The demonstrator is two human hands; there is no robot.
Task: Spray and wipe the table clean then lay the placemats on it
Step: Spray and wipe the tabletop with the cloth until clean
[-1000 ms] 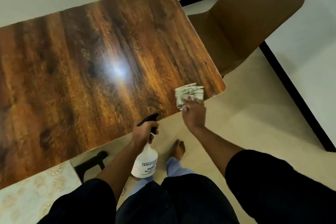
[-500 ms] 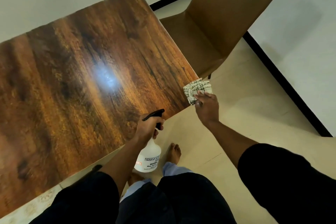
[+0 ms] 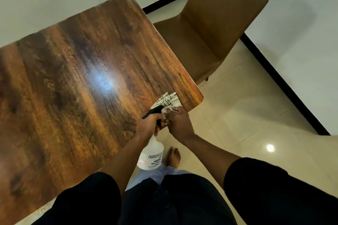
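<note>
Head view, looking down over the near right corner of the desk (image 3: pixel 76 86).

Desk: dark wood-grain top, glossy, with a bright light reflection near its middle. Rounded corner at right.

Left hand (image 3: pixel 150 124): fingers curled round the neck of the spray bottle (image 3: pixel 151 155), at the black trigger head. The bottle hung below the hand, off the near edge of the desk, its white body over the floor (image 3: pixel 237 115). Printed label on the body faced the camera; text only partly readable.

Right hand (image 3: pixel 178 124): just beside the left hand, touching or nearly touching it at the trigger. Its fingers lay on the near end of the cloth (image 3: pixel 167 100) and appeared to pinch it; the exact grip was blurred, so the finger positions could not be read with certainty.

Cloth: white with dark checked lines, crumpled, lying on the desk top close to the right corner, partly hidden behind the trigger head and the fingers.

Surroundings: brown chair (image 3: pixel 215 29) at the far right end of the desk, seat tucked toward it. Pale glossy tile floor, black skirting line along the white wall. One bare foot (image 3: pixel 174 157) visible on the floor below the bottle. Dark sleeves on both arms.
</note>
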